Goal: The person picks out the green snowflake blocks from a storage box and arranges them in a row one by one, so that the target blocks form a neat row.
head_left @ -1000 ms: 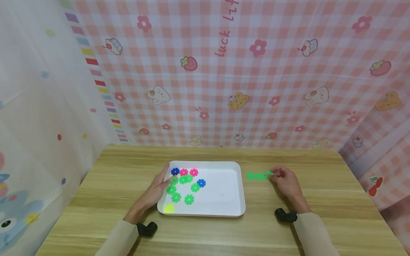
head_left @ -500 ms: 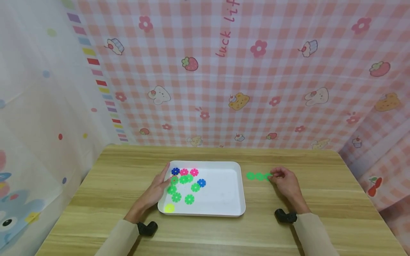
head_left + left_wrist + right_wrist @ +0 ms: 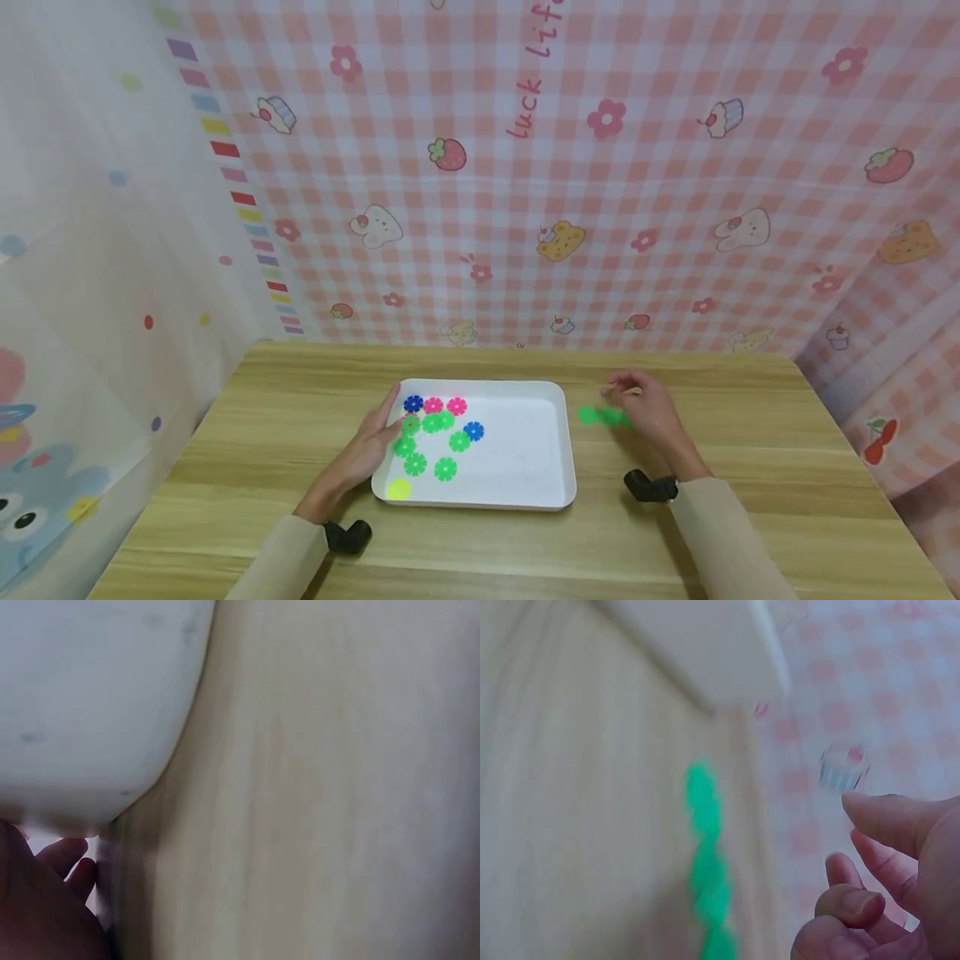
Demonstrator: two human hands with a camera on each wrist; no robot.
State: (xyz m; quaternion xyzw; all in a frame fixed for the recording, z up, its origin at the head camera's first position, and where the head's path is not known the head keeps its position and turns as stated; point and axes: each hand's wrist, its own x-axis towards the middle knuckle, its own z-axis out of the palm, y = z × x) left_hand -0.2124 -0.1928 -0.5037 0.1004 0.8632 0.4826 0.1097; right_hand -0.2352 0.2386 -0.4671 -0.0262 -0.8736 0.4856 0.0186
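Observation:
My left hand (image 3: 363, 454) grips the left rim of a white tray (image 3: 525, 458), thumb over the inner side. In the left wrist view its fingers (image 3: 67, 862) show beside the tray's wall. Toothed plastic discs lie in the tray's left half: several green discs (image 3: 446, 469), two pink discs (image 3: 457, 406), two blue discs (image 3: 473, 431) and a yellow disc (image 3: 399, 489). Right of the tray, a row of green discs (image 3: 588, 415) lies on the table, partly hidden by my right hand (image 3: 656, 417). That hand hovers above them with loosely bent fingers, holding nothing in the right wrist view.
The wooden table (image 3: 480, 554) extends around the tray on all sides. A pink checked cloth (image 3: 495, 200) hangs behind its back edge. On the left hangs a white printed curtain (image 3: 82, 275). A black wrist device (image 3: 348, 537) sits on each forearm.
My right hand has let go of the green disc at the row's right end and moved up and to the left. The left hand keeps its hold on the tray.

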